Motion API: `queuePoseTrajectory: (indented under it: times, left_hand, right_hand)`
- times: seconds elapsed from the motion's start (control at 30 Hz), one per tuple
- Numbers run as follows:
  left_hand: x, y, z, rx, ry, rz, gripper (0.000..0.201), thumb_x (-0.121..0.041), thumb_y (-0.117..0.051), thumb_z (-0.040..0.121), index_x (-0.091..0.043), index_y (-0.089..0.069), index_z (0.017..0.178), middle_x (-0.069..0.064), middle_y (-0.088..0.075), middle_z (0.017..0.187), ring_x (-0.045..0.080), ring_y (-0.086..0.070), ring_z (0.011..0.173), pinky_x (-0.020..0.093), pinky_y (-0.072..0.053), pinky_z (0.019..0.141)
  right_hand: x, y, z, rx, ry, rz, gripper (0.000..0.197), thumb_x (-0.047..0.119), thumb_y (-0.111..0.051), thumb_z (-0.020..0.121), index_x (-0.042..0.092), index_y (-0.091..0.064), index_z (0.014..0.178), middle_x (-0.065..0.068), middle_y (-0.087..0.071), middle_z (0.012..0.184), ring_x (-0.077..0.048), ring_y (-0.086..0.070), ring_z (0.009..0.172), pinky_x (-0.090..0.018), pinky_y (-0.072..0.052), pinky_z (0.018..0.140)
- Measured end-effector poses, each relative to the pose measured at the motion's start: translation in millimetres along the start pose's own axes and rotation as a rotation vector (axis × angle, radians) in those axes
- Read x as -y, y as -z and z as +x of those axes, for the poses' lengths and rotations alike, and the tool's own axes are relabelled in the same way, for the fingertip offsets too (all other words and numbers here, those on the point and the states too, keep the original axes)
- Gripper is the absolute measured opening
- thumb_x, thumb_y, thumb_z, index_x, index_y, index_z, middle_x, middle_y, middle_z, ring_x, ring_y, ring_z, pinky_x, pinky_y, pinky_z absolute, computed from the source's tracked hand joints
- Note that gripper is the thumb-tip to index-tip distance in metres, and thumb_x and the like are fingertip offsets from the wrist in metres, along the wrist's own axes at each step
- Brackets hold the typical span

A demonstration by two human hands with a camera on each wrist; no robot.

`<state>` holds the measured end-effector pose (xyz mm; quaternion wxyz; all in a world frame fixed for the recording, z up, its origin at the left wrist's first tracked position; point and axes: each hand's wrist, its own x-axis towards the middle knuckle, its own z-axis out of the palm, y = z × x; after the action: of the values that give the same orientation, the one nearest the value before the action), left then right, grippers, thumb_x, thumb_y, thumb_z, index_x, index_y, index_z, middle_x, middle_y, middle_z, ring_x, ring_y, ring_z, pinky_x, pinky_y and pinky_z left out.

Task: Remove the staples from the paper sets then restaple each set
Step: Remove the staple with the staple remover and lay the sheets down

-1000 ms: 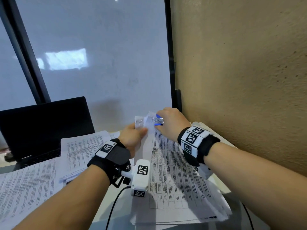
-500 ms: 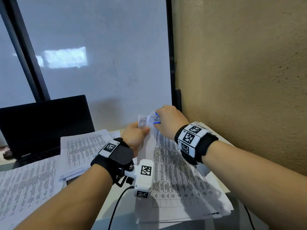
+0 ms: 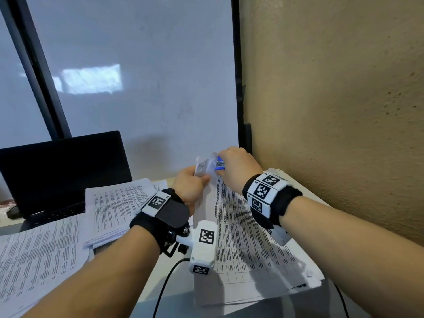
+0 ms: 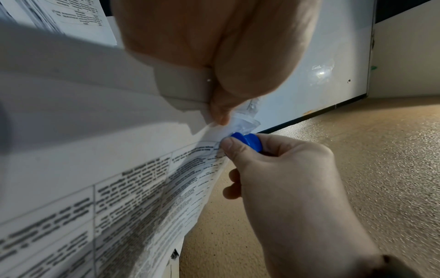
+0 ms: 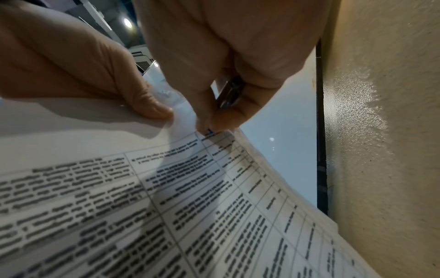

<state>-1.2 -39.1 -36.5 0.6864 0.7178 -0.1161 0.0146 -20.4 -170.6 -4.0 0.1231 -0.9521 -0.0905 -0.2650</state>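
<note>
Both hands sit a touch higher and closer to the whiteboard than a second ago, same grips throughout. The left hand (image 3: 190, 187) pinches the lifted far corner of the white printed paper set with table text (image 3: 247, 237), thumb and fingers curled round the folded-up corner. The right hand (image 3: 238, 171) clenches round the small blue-handled metal staple remover (image 3: 219, 164), its tip pressed into that same corner; in the left wrist view the blue plastic grip (image 4: 248, 142) shows between thumb and forefinger, touching the paper edge.

The corner looks crumpled and a bit more raised than half a second ago, so the prying is probably under way. The staple itself is too small to make out, so whether it is out yet cannot be told.

The paper set lies on the light desk (image 3: 146, 304) against the beige textured wall (image 3: 332, 111), far corner lifted and the rest flat on more sheets. Other printed paper stacks (image 3: 114, 207) lie to the left, near the black open laptop (image 3: 62, 171). No stapler in view.

Judgement: still the removal step on this set, restapling not begun. Risk: tearing the corner if pulled hard.
</note>
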Motion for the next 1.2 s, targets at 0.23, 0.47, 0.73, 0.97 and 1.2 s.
queuePoseTrajectory:
  times: [0.23, 0.47, 0.73, 0.97, 1.2]
  left_hand:
    - [-3.4, -8.4, -1.0, -0.008, 0.002, -0.021, 0.023, -0.009, -0.061, 0.078, 0.002, -0.069, 0.097, 0.032, -0.067, 0.103, 0.036, -0.066, 0.085, 0.056, -0.052, 0.088]
    - [3.0, -6.3, 9.7, -0.095, -0.008, 0.05, 0.017, 0.002, -0.052, 0.093, -0.004, -0.066, 0.087, 0.021, -0.066, 0.092, 0.03, -0.063, 0.085, 0.045, -0.052, 0.086]
    - [13.6, -5.1, 11.8, -0.098, 0.03, -0.041, 0.018, 0.004, -0.05, 0.091, 0.001, -0.067, 0.086, 0.031, -0.067, 0.097, 0.042, -0.066, 0.089, 0.063, -0.049, 0.089]
    - [20.6, -13.3, 15.1, -0.054, 0.065, -0.02, 0.017, -0.001, -0.053, 0.092, 0.0, -0.068, 0.084, 0.032, -0.066, 0.098, 0.048, -0.065, 0.095, 0.065, -0.049, 0.088]
    - [27.2, -12.5, 15.8, -0.096, 0.112, 0.007, 0.016, -0.004, -0.052, 0.095, 0.0, -0.065, 0.086, 0.028, -0.067, 0.104, 0.045, -0.064, 0.102, 0.06, -0.049, 0.093]
  right_hand:
    - [-2.3, -6.2, -3.5, -0.014, -0.069, 0.078, 0.02, 0.015, -0.059, 0.088, 0.008, -0.057, 0.107, -0.011, -0.057, 0.111, -0.031, -0.056, 0.101, -0.034, -0.042, 0.081]
    - [-10.0, -22.9, -3.6, -0.054, -0.235, 0.486, 0.018, 0.015, -0.065, 0.085, 0.015, -0.065, 0.103, -0.009, -0.065, 0.097, -0.026, -0.061, 0.088, -0.032, -0.051, 0.081]
    - [-15.4, -28.7, -8.9, -0.008, -0.436, 1.079, 0.011, 0.003, -0.059, 0.092, 0.003, -0.063, 0.103, -0.006, -0.054, 0.061, -0.01, -0.049, 0.042, -0.023, -0.051, 0.049]
    - [-25.5, -32.6, -18.8, 0.006, -0.556, 1.312, 0.01, 0.003, -0.056, 0.094, 0.004, -0.061, 0.103, -0.009, -0.054, 0.069, -0.014, -0.051, 0.056, -0.021, -0.052, 0.048]
    - [-42.4, -23.8, -20.9, -0.092, -0.757, 1.6, 0.015, 0.012, -0.052, 0.098, 0.002, -0.059, 0.091, -0.011, -0.059, 0.081, -0.013, -0.048, 0.055, -0.023, -0.053, 0.045]
